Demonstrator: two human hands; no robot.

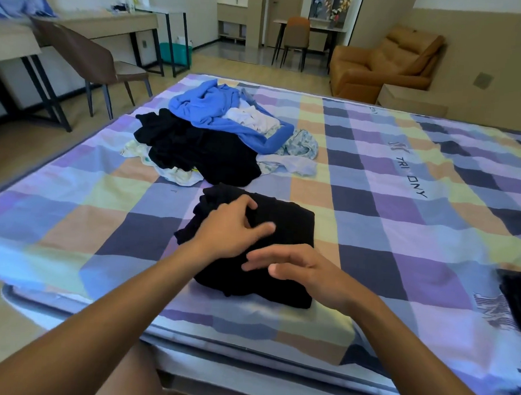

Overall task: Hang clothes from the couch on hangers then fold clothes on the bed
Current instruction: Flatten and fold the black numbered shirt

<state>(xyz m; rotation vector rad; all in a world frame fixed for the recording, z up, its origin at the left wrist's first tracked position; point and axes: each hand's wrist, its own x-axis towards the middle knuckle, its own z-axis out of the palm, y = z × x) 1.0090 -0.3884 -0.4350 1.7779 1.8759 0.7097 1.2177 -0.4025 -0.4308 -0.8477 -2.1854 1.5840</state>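
Note:
A folded black garment (285,225) lies on the checked bed (402,203) near its front edge. My left hand (231,226) rests on the garment's left part, its fingers curled into the cloth there. My right hand (304,269) hovers over the garment's near right corner with fingers relaxed and holding nothing. Behind it lies a loose pile of clothes: a black piece (195,146), a blue top (209,105), and white and patterned pieces (297,148).
An orange couch (387,62) stands past the bed at the back right. A brown chair (89,61) and a desk (105,26) are at the left. Another dark garment (517,295) lies at the bed's right edge. A table and chair (296,34) stand at the back.

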